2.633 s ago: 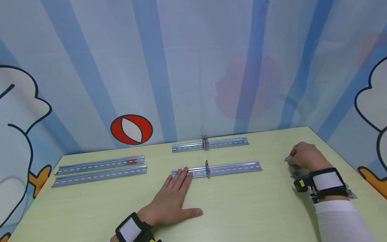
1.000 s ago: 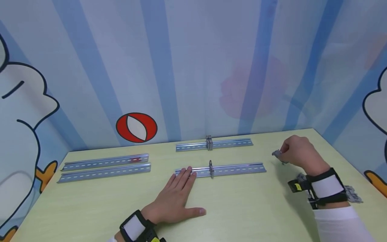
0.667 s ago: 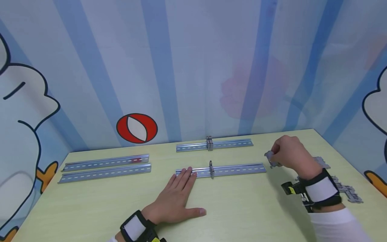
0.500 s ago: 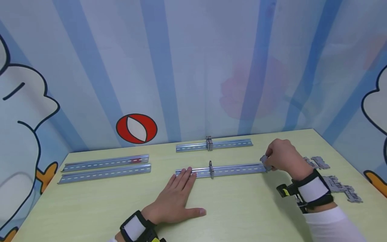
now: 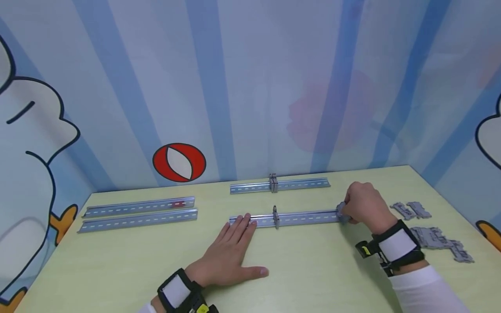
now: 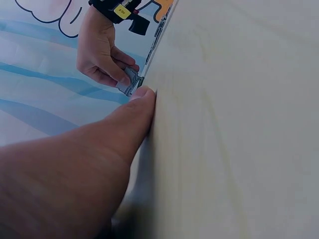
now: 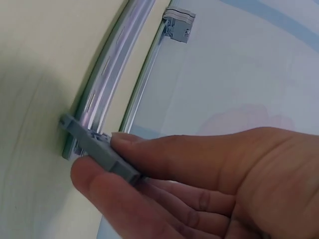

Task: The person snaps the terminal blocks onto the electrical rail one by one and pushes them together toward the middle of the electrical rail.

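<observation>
My right hand (image 5: 362, 203) pinches a grey plastic clip (image 5: 341, 214) between thumb and fingers and holds it against the right end of the near metal rail (image 5: 305, 217). In the right wrist view the clip (image 7: 97, 148) sits across the rail's end (image 7: 107, 84). One grey clip (image 5: 275, 215) stands mounted mid-rail. My left hand (image 5: 231, 245) lies flat on the table, fingertips resting on the rail's left end. In the left wrist view my thumb (image 6: 124, 124) points toward the right hand (image 6: 102, 50) and its clip (image 6: 128, 82).
A second rail (image 5: 279, 185) with two clips (image 5: 272, 182) lies behind, near the wall. Two more rails (image 5: 138, 214) lie side by side at the left. Several loose grey clips (image 5: 434, 228) lie at the table's right edge. A patterned curtain wall stands close behind.
My right hand lifted a clip from the pile at the right and carried it left to the end of the near rail. The left hand stayed in place.
</observation>
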{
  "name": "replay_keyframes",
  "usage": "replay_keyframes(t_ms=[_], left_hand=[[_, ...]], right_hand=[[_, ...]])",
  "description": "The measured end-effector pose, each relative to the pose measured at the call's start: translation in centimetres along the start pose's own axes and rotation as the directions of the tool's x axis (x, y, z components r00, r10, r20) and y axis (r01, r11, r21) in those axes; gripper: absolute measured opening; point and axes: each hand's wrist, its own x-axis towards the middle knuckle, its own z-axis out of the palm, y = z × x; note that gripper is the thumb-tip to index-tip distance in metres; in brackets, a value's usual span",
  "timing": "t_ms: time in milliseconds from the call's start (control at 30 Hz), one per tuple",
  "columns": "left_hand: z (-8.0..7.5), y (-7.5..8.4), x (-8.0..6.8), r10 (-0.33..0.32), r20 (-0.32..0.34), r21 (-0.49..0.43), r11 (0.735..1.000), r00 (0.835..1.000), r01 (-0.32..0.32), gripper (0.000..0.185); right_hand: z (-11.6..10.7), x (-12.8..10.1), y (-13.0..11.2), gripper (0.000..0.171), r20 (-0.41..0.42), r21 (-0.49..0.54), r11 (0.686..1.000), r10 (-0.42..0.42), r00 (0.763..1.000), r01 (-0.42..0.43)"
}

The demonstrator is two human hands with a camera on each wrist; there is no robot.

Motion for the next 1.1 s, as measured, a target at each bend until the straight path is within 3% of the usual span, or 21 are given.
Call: replay_keyframes(t_ms=[167,400,600,900,1100], left_hand=[[-0.1,0.0,0.0,0.004,-0.006,0.000,1.000,1.000,-0.004,0.110],[-0.5,0.2,-0.2,0.005,-0.010,-0.004,1.000,1.000,-0.005,0.109],[-0.4,0.3,-0.1,0.016,-0.012,-0.018,1.000,1.000,-0.016,0.109],[-0.2,0.2,0.3,0.022,-0.025,-0.035,0.999,0.999,-0.023,0.110],[-0.5,0.4,0.2,0.026,-0.011,-0.026,0.999,1.000,-0.026,0.108]], right_hand=[[0.4,0.1,-0.5,0.044,-0.026,-0.035,0.999,-0.025,0.999,0.025],[1.0,0.6,-1.3,0.033,-0.050,-0.087,0.994,-0.075,0.996,0.070],[0.6,1.1,-1.0,0.042,0.034,-0.061,0.998,-0.001,0.999,0.003],[0.0,2.4,-1.3,0.026,0.103,-0.034,0.999,0.042,0.994,-0.038],[-0.1,2.8,-1.2,0.031,0.142,-0.003,0.999,0.043,0.989,-0.043]])
